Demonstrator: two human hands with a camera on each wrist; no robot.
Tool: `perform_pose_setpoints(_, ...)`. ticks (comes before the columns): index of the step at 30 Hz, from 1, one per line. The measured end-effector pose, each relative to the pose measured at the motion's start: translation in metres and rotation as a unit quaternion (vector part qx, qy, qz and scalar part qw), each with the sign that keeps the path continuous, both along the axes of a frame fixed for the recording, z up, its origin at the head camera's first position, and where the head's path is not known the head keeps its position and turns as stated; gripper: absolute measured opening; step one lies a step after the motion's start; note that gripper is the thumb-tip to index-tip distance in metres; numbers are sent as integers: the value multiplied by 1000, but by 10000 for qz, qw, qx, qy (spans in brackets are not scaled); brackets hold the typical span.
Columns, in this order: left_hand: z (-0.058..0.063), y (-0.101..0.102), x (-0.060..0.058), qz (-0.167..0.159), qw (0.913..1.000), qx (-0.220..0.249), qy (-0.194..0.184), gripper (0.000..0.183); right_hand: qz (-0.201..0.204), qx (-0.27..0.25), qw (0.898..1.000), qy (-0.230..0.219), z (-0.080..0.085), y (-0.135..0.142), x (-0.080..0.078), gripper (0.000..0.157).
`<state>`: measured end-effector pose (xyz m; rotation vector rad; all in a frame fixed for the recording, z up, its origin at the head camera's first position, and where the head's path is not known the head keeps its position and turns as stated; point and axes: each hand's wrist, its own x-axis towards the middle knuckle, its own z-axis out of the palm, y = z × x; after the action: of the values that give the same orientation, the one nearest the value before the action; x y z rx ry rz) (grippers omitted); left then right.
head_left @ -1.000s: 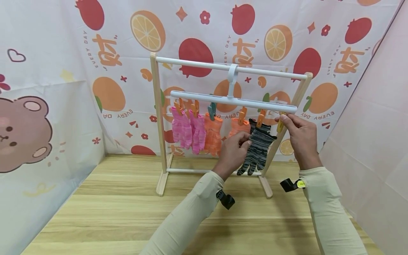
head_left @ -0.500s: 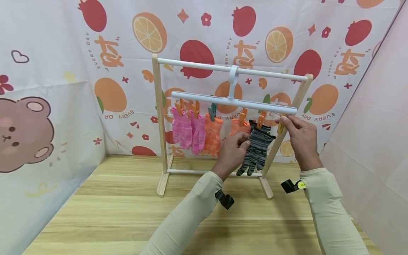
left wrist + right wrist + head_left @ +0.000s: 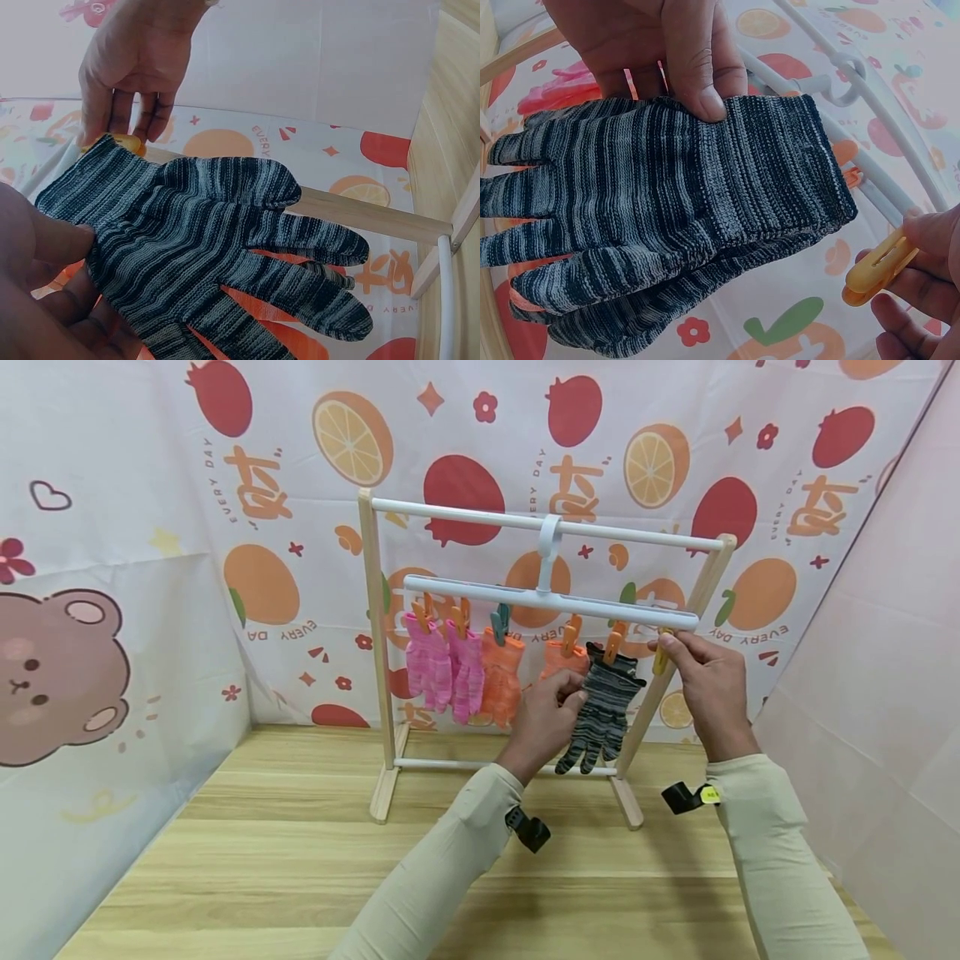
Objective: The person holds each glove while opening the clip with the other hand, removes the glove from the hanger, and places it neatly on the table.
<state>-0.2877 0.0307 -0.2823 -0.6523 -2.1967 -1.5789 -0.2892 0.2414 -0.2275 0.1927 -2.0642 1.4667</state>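
The left hand pinches the nearer striped glove below the white hanger, toward its right end; the right hand pinches the yellow clip; hanging seems underway, the next move likely calling for cuff into clip.

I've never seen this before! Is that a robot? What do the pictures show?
No, it's a person working with a bare left hand and a bare right hand. The wide picture looks down from the head; the two close ones look from the left and right wrists. A wooden rack stands on the table. A pale hanger hooks over its top rail, with pink gloves and orange gloves clipped beneath it. The left hand's grip is on a striped glove; the right hand pinches a yellow clip.
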Motion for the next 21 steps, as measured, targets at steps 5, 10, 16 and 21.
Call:
perform_pose_setpoints(5,0,-1,-1,22,10000,60,25,9,-73,120,9999,63,1,-1,1,43)
perform_pose_setpoints(10,1,-4,0,52,9999,77,77,9,-85,168,9997,127,4,-1,2,46)
perform_pose_setpoints(16,2,-8,2,65,9999,22,117,10,-89,169,9998,93,5,-3,4,51)
perform_pose_setpoints(21,1,-10,2,82,9999,2,106,10,-46,137,9999,60,5,-5,6,51)
